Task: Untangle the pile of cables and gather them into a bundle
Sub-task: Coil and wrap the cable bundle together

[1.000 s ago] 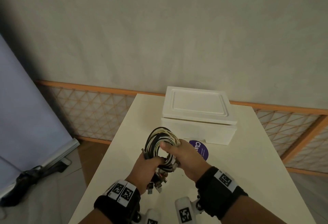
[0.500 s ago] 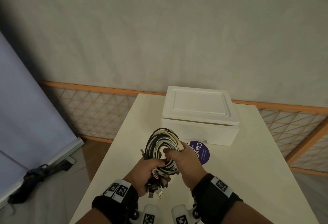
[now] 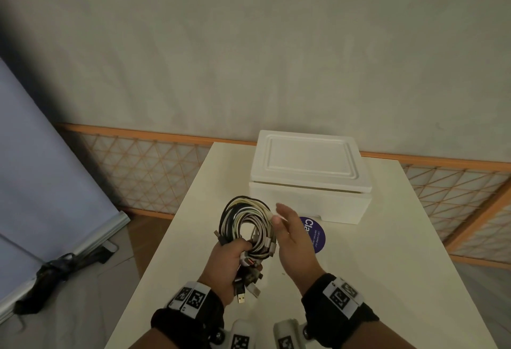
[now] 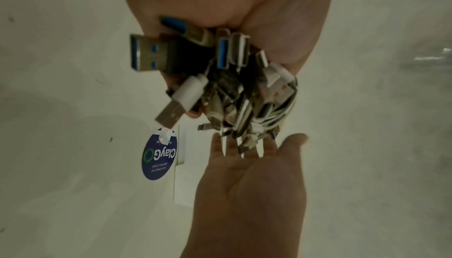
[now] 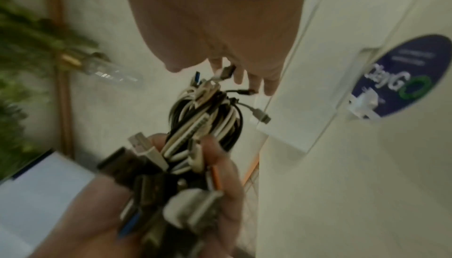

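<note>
A coil of black and white cables (image 3: 244, 224) stands upright above the white table (image 3: 373, 279). My left hand (image 3: 229, 260) grips the coil at its lower end, fingers curled round the strands. Several USB plugs (image 3: 246, 285) hang below that fist; they fill the left wrist view, the cable plugs (image 4: 195, 72) bunched under the palm. My right hand (image 3: 290, 234) is beside the coil on its right, fingers straight, holding nothing. In the right wrist view the cable bundle (image 5: 208, 123) shows between the two hands, blurred.
A white foam box (image 3: 309, 171) with its lid on stands at the back of the table. A round purple sticker (image 3: 315, 234) lies in front of it. An orange lattice fence runs behind; a black object lies on the floor at left.
My right hand has let go of the coil and opened out, moving a little to the right. The left hand keeps its grip; the coil stands slightly higher.
</note>
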{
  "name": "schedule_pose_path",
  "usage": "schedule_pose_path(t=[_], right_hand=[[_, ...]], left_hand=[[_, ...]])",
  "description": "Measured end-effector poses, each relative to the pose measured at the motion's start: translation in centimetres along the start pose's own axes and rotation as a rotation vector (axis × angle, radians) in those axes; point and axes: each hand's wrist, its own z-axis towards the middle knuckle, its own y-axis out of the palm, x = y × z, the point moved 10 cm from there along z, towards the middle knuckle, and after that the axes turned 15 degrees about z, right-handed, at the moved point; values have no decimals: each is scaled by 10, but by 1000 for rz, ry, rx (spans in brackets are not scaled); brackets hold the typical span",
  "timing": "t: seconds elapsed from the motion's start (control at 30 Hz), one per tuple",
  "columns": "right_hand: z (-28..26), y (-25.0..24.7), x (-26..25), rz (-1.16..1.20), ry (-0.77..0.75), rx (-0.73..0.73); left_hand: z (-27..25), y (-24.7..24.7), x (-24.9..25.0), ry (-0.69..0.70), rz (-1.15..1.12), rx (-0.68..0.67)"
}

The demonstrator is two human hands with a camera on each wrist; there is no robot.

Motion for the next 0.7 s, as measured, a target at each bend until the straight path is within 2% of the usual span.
schedule_pose_path(t=[0.07,0.13,0.2,0.33,0.4,0.5,0.53,0.7], right_hand=[[0,-6,-8,-233,-123,13],[0,-12,-14,-365,-191,7],[2,-20,-23,-408,-234,8],[6,-22,-18,-372,-165,2],[2,-16,-7,-264,-87,-14],[-8,5,3,148,118,-61],[-9,13,3,212,148,-91],[2,24,19,291,173,-85]], left_hand=[[3,-5,0,-6,16,35],[4,-8,0,-4,30,41],[4,-8,0,-1,46,46],[-2,-2,-2,-7,18,28],[-4,2,-1,1,1,20],[-6,6,4,41,2,10],[-7,8,7,68,9,6],[-16,18,17,205,77,26]])
